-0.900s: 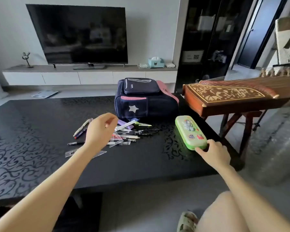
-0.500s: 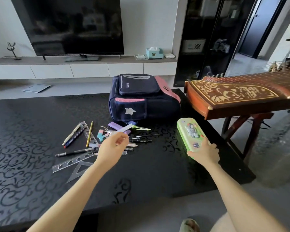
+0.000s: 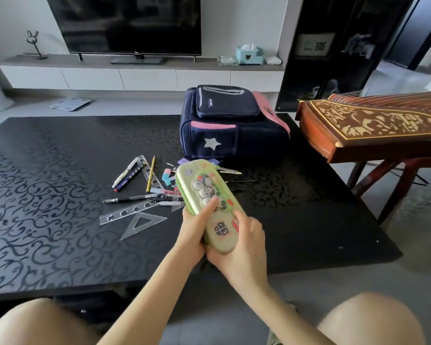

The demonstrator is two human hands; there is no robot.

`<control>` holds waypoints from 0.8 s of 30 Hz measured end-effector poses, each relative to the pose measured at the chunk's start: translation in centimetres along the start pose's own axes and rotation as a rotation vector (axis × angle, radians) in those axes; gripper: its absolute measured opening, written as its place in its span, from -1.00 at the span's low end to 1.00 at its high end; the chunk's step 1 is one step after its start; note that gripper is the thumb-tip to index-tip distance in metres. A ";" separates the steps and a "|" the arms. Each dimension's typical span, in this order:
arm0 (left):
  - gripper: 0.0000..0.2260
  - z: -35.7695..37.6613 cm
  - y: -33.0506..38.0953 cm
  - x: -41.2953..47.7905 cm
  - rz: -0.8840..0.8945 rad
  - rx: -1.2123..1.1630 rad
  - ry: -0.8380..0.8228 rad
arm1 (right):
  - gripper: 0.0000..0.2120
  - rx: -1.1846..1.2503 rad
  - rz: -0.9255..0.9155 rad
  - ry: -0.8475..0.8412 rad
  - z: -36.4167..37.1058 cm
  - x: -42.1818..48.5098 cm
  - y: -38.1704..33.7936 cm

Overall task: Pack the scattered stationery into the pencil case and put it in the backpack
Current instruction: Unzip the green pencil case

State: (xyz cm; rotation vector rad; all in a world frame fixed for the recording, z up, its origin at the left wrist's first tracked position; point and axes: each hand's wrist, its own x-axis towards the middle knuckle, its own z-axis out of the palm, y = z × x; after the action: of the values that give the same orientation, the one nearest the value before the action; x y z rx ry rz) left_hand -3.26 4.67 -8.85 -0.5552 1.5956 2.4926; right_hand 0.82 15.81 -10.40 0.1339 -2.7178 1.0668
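A black table (image 3: 60, 220) with a swirling pattern is filling most of the view. A dark television (image 3: 125, 23) is standing on a low white console against the far wall. To the right, a carved wooden guzheng (image 3: 373, 125) is resting on its stand just beside the table's right edge.

A navy backpack (image 3: 229, 125) with pink trim and a white star is sitting on the far part of the table, with its zips closed as far as the view shows.

The person is holding a green pencil case (image 3: 207, 195) in both hands, near the table's near edge. Its lid is facing up and looks closed. Its far end is covering part of the stationery pile.

The left hand (image 3: 193, 232) is gripping the case's left side, with the thumb (image 3: 209, 207) pressing on the lid. Its other fingers are hiding underneath. The right hand (image 3: 241, 247) is cupping the near end, with its fingers (image 3: 241, 217) curling close together over the right edge.

The stationery is lying scattered on the table between the backpack and the hands:
- A clear ruler (image 3: 127, 212) is lying just beside a clear set square (image 3: 141, 224).
- A black pen (image 3: 132, 199) is lying just beyond the ruler.
- A yellow pencil (image 3: 150, 174) is lying farther back.
- A pink and blue eraser (image 3: 167, 176) is sitting to the right of the pencil.
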 end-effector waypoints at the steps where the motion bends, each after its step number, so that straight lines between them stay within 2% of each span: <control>1: -0.59 -0.8 0.3 -0.4 -0.018 -0.031 0.039 | -0.16 0.003 -0.053 -0.030 0.2 -1.0 -0.5; 2: -0.65 -1.7 0.7 -0.9 -0.071 -0.059 0.046 | -0.21 0.053 -0.089 -0.072 0.0 -1.7 -0.8; 4: -0.71 -3.9 1.5 -1.8 -0.214 -0.120 0.008 | -0.35 0.315 -0.071 -0.207 -1.3 -2.4 -1.3; 6: -0.73 -5.5 2.1 -2.5 -0.288 -0.184 -0.019 | -0.49 0.643 0.044 -0.323 -2.7 -2.2 -1.3; 8: -0.73 -5.9 2.3 -3.1 -0.318 -0.215 -0.034 | -0.60 0.782 0.161 -0.370 -3.8 -1.5 -1.2; 11: -0.75 -6.1 2.6 -3.7 -0.355 -0.176 -0.116 | -0.78 0.859 0.214 -0.395 -4.3 -0.6 -1.4; 14: -0.72 -6.6 3.2 -4.4 -0.416 -0.060 -0.270 | -0.80 0.860 0.323 -0.294 -4.0 1.1 -0.9; 17: -0.71 -7.3 3.8 -4.3 -0.419 0.101 -0.331 | -0.79 0.791 0.359 -0.188 -3.9 3.5 -0.1; 19: -0.68 -7.7 4.2 -4.3 -0.402 0.198 -0.326 | -0.70 0.868 0.391 -0.238 -4.1 4.9 0.1; 21: -0.64 -8.4 4.3 -4.5 -0.394 0.228 -0.356 | -0.66 0.903 0.347 -0.361 -4.5 5.5 -0.1; 23: -0.43 -9.6 4.1 -4.8 -0.434 0.222 -0.443 | -0.61 0.824 0.261 -0.443 -5.0 5.6 -0.7; 24: -0.40 -10.0 4.1 -5.1 -0.464 0.208 -0.487 | -0.58 0.792 0.231 -0.450 -5.2 5.5 -0.9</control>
State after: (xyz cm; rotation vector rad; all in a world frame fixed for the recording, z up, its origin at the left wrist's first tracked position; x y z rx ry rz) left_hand 2.56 -5.62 -7.20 -0.2263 1.3276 1.9039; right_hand -3.50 18.67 -4.74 0.2033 -2.5076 2.3824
